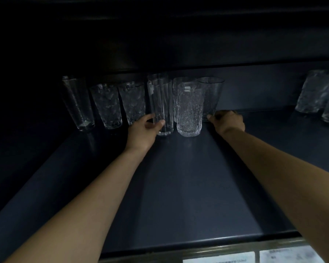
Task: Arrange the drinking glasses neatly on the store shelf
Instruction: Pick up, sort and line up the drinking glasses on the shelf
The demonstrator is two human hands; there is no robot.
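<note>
Two hands work near the back edge of a dark shelf (179, 186). The left hand (143, 130) wraps its fingers round a tall smooth glass (160, 99); the right hand (229, 121) pinches a wider glass (212, 93) at its base. Both are best slid upright, clear of the textured glass (190, 111) between.

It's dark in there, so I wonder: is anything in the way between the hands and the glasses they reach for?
Nothing visible. The left hand grips the tall smooth glass near its base; the right hand pinches the wide glass at its base. A textured glass stands between them, blocking neither grip.
</note>
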